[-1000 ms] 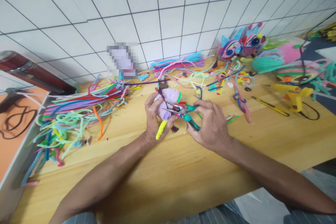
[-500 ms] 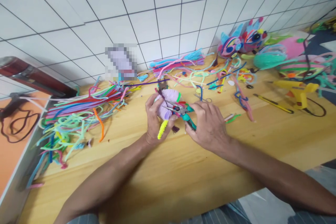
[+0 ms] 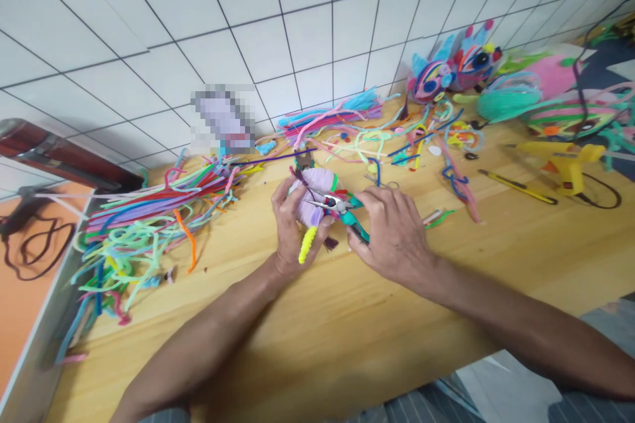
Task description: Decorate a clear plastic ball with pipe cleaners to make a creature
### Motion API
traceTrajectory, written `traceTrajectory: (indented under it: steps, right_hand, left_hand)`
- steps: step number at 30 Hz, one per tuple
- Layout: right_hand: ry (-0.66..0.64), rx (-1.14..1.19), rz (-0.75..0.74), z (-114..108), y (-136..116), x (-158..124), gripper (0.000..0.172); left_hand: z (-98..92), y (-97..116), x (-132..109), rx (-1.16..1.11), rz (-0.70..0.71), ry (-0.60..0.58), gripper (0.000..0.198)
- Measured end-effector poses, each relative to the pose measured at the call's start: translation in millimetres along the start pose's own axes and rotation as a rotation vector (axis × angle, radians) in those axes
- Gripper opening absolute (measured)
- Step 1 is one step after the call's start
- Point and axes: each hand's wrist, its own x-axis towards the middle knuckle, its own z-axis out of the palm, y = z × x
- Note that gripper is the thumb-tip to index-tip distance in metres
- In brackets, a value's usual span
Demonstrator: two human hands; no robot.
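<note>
My left hand [image 3: 289,228] is closed around a lilac pipe-cleaner figure [image 3: 319,180], with a fuzzy yellow piece [image 3: 307,244] sticking out toward me. Green and red bits show on the figure's right side. In my right hand [image 3: 397,228] are green-handled pliers [image 3: 351,213], gripped by the handles. Their metal jaws point left and lie over the front of the figure. Whether the tips pinch anything is too small to tell. Just beyond the figure is a dark-jawed tool [image 3: 303,158], its lower part hidden.
Pipe cleaners [image 3: 143,211] lie heaped on the left, and another bundle [image 3: 332,115] lies by the tiled wall. A yellow glue gun [image 3: 565,162] and a yellow cutter knife [image 3: 518,187] rest on the right. Colourful finished figures [image 3: 430,79] stand behind. A dark red cylinder [image 3: 64,155] leans at left.
The camera view has shifted slightly. Both hands keep their hold on the figure and the pliers, with little visible movement.
</note>
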Motion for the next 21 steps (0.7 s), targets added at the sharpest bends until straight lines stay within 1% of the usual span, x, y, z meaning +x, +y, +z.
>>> traceTrajectory:
  steps: [4,8,12,17,21]
  right_hand:
    - [0.0,-0.004,-0.001,0.1,-0.1,-0.4,0.056]
    - [-0.004,-0.022,-0.003,-0.3,0.8,-0.2,0.057]
    - [-0.014,-0.029,-0.01,-0.9,1.4,-0.4,0.057]
    - [-0.006,-0.093,-0.066,-1.9,1.2,-0.6,0.048]
    - [0.005,-0.109,-0.081,-2.1,3.1,-0.9,0.045]
  left_hand:
    - [0.6,0.6,0.1,-0.01,-0.003,0.009,0.071]
    - [-0.3,1.3,-0.6,-0.01,-0.021,-0.015,0.071]
    - [-1.4,2.5,0.4,-0.04,0.0,-0.017,0.07]
    - [-1.0,2.9,1.4,-0.039,0.012,-0.018,0.068]
    - [0.6,3.0,0.5,-0.043,-0.003,-0.01,0.067]
